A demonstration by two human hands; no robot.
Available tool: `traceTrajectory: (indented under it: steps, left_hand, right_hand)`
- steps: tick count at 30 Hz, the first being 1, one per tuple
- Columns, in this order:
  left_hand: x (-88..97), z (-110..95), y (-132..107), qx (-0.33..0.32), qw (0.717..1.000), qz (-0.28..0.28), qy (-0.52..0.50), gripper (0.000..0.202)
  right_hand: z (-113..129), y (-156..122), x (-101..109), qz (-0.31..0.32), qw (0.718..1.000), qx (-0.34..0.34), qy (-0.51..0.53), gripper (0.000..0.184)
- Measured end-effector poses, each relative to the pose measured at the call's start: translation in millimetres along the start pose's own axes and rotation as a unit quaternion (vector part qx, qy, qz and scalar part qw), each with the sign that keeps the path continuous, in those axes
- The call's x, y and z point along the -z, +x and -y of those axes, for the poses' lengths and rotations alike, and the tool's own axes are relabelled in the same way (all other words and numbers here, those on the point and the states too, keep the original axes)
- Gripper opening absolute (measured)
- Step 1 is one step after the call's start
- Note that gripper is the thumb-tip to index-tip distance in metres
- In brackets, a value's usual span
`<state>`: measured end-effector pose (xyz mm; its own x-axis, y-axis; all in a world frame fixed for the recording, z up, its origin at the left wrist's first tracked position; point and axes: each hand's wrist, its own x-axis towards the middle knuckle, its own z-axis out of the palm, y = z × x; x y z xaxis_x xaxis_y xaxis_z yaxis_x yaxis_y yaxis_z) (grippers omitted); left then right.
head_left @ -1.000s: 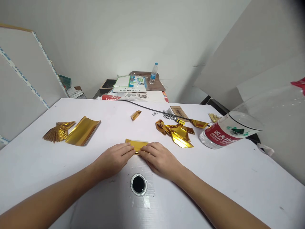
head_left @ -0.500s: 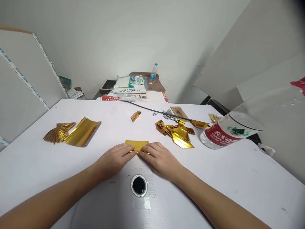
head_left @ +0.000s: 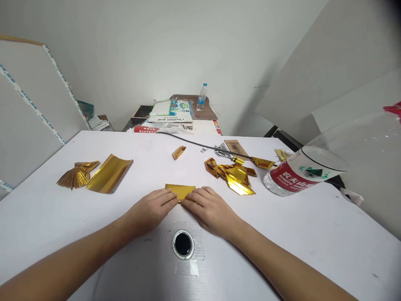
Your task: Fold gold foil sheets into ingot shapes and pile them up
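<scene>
A small sheet of gold foil paper (head_left: 180, 190) lies on the white table (head_left: 62, 217) right in front of me. My left hand (head_left: 150, 211) presses on its near left edge with the fingertips together. My right hand (head_left: 210, 209) presses on its near right edge the same way. The fingertips of both hands meet at the near middle of the sheet, where the paper is folded up into a point. Most of the near edge is hidden under my fingers.
A curved gold sheet (head_left: 109, 172) and a pleated gold fan (head_left: 75, 175) lie at the left. A small folded piece (head_left: 178, 151) and a heap of gold folded pieces (head_left: 233, 173) lie beyond. A large water bottle (head_left: 300, 173) leans at the right. A black round hole (head_left: 182, 243) sits near me.
My fingertips have drawn slightly closer together at the near middle of the gold sheet, tightening the fold. Nothing else on the table has moved.
</scene>
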<state>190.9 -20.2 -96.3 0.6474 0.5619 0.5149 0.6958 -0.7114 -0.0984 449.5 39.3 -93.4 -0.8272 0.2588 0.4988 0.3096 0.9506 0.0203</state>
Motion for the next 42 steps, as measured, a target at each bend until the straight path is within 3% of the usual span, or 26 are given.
traceTrajectory:
  steps: [29,42]
  left_hand:
    - [3.5,-1.6,5.7,-0.012,1.0,-0.016,0.019,0.027]
    - [0.5,-0.8,2.6,-0.003,1.0,0.005,0.01,0.031]
  right_hand:
    - [2.3,0.1,-3.3,-0.013,1.0,-0.012,0.009,0.024]
    - [3.5,1.1,-3.0,-0.016,1.0,-0.017,0.021,0.023]
